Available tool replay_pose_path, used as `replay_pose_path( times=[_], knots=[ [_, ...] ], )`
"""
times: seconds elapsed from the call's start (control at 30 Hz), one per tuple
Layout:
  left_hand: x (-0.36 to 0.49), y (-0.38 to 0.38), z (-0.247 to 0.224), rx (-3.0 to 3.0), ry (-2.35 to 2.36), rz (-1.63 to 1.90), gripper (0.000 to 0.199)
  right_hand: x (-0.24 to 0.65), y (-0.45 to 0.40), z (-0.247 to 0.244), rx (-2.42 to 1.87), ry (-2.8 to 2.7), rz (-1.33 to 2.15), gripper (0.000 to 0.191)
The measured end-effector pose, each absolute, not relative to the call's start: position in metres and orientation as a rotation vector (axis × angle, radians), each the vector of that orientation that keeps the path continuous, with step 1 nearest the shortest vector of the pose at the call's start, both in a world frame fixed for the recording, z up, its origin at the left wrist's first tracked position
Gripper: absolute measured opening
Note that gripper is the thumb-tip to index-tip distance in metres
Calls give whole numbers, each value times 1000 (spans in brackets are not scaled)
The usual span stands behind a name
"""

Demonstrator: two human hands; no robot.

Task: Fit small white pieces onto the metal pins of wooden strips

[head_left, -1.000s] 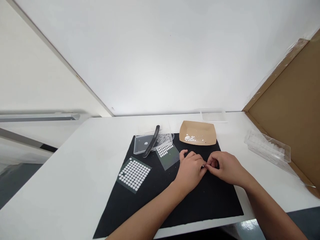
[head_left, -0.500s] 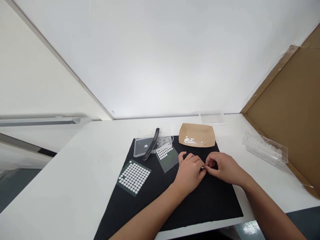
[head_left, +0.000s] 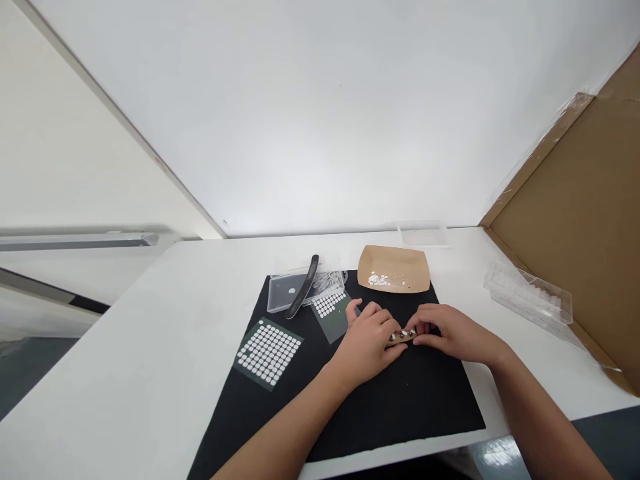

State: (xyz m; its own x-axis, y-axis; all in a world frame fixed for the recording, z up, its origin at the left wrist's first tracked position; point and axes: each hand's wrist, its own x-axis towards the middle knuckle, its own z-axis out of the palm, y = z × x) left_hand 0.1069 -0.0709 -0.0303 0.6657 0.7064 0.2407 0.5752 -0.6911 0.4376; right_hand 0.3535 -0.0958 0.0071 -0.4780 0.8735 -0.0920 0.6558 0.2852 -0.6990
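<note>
A short tan strip (head_left: 401, 337) with several small dark-and-white pieces in a row along it lies level just above or on the black mat (head_left: 415, 407); I cannot tell which. My left hand (head_left: 371, 337) is closed on its left end, thumb below and fingers above. At the right end, my right hand (head_left: 445, 332) pinches it between thumb and fingertips. Left of my left hand is a green sheet (head_left: 337, 327) with white round sticker dots, partly under that hand. A fuller sheet of white dots (head_left: 270, 353) lies farther left.
A black curved nail file (head_left: 303, 288) rests across a clear plastic box (head_left: 280, 297) with clear pieces beside it. Behind my hands sits a brown paper tray (head_left: 415, 270) with white scraps. Clear containers (head_left: 530, 293) stand at right, by a cardboard panel (head_left: 575, 220).
My left hand has shifted slightly left and the gap between my hands has widened. The tan strip with its row of pieces now shows between them; before, it was mostly hidden by fingers.
</note>
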Motion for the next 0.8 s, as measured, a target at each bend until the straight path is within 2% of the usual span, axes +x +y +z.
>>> replay_pose_path(
  times=[0.3, 0.8],
  knots=[
    [104, -66, -29, 2542, 977, 577, 11, 357, -91, 0, -1372, -2277, 917, 14],
    [96, -57, -32, 2532, 900, 579, 16, 360, -87, -6, -1428, -2258, 865, 8]
  ],
)
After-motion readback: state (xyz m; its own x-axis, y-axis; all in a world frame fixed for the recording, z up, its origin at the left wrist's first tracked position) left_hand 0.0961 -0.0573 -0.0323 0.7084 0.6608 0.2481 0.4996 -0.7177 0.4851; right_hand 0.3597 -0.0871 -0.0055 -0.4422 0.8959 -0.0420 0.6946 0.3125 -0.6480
